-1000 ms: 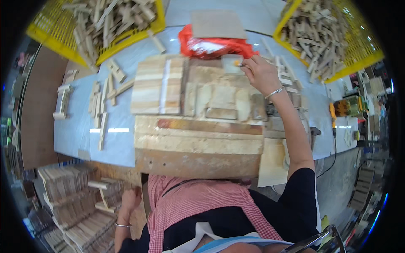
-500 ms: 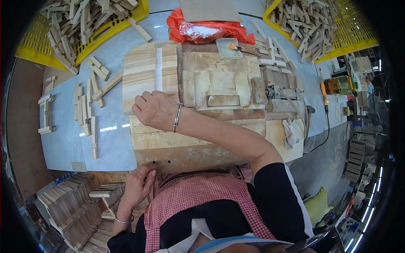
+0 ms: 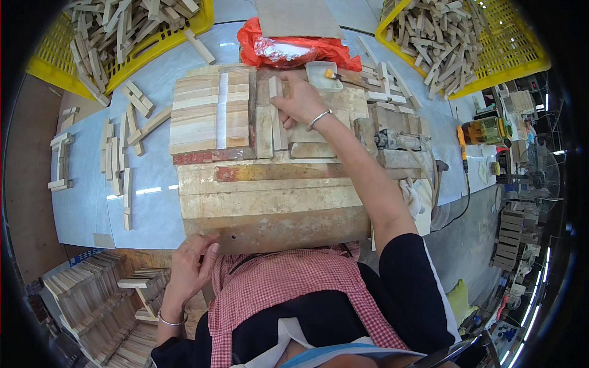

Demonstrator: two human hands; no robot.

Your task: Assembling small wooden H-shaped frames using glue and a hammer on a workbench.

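Note:
My right hand [image 3: 299,101] reaches over a worn wooden jig board [image 3: 270,202] and grips a short pale wooden block [image 3: 274,87] standing upright near the board's far edge. Just left of it lies a panel of wooden slats [image 3: 211,110] laid side by side, with one white strip down its middle. More flat wooden pieces [image 3: 307,144] lie under and beside my right wrist. My left hand [image 3: 189,265] rests at the near left corner of the jig board, fingers bent against its edge, holding nothing that I can see.
Two yellow crates of wooden blocks stand at the back left [image 3: 123,30] and back right [image 3: 460,37]. A red plastic bag [image 3: 288,49], a small white tray [image 3: 322,76], loose sticks [image 3: 119,153] on the blue table, a yellow power tool [image 3: 485,132], stacked wood [image 3: 92,300] below left.
My right hand went from the far right of the board to its left middle, then back up to the far centre, now gripping a block. My left hand rose to the board's near edge.

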